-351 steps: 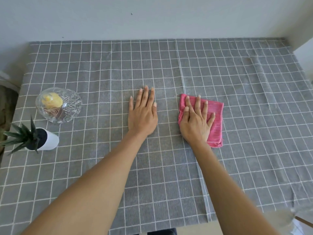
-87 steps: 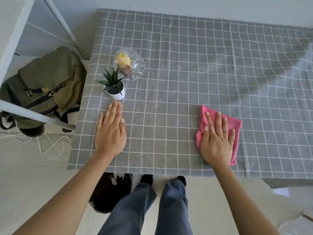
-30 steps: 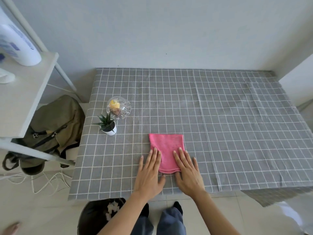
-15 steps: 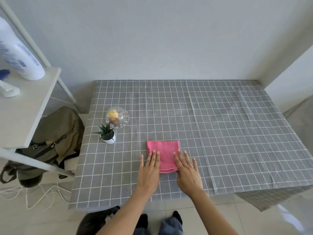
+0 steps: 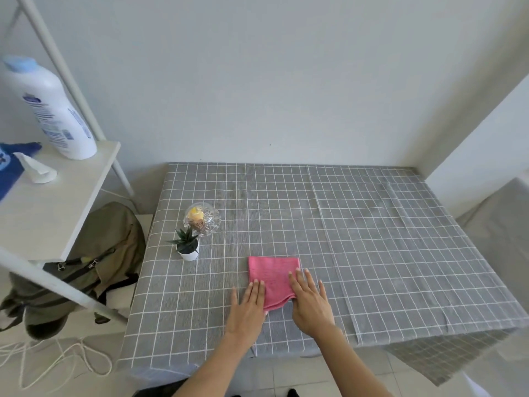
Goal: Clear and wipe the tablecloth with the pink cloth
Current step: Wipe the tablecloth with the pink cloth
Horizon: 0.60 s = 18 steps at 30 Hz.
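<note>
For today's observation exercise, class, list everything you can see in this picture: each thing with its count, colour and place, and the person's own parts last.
tablecloth: one, grey with white grid, covers the table
pink cloth: one, pink, folded, near front edge
glass bowl: one, clear, yellow item inside, left side of table
potted plant: one, green in white pot, just in front of the bowl
bottle: one, white with blue cap, on the shelf
shelf: one, white, left of table
backpack: one, olive, on the floor under the shelf
cord: one, white, on the floor
left hand: flat, fingertips on the cloth's left edge
right hand: flat, on the cloth's right edge
</note>
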### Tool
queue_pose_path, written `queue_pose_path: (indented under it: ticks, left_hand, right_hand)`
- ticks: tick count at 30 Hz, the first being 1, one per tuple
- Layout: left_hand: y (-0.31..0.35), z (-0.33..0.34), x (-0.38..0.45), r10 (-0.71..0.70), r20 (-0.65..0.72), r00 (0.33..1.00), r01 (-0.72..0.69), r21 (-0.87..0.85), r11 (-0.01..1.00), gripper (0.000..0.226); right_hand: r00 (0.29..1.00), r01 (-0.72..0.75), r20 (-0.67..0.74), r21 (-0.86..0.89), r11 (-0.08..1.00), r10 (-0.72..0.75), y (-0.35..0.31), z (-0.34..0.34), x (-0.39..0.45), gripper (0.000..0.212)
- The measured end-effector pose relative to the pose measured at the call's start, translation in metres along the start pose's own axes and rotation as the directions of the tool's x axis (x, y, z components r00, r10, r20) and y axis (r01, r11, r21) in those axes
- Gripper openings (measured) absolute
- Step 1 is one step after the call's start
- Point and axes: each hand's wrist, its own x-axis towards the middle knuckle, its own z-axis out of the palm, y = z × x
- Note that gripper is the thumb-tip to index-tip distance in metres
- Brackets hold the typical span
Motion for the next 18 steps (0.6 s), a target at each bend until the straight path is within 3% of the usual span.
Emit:
queue_pose_path:
  ticks: [10,18]
  left_hand:
    - [0.009,0.002,0.014,-0.054,-0.097,0.994,0.053,-0.011,0.999,0.074]
    - [-0.005,-0.039,0.027,0.085,-0.266,0.96,-0.091,-0.01,0.996,0.06]
  right_hand:
    - [1.0,0.001,-0.03,0.001,1.0,-0.001,0.003,0.006,-0.003,0.062]
    - [0.993,-0.018,-0.115,0.005,1.0,0.018,0.013,-0.015,0.006,0.062]
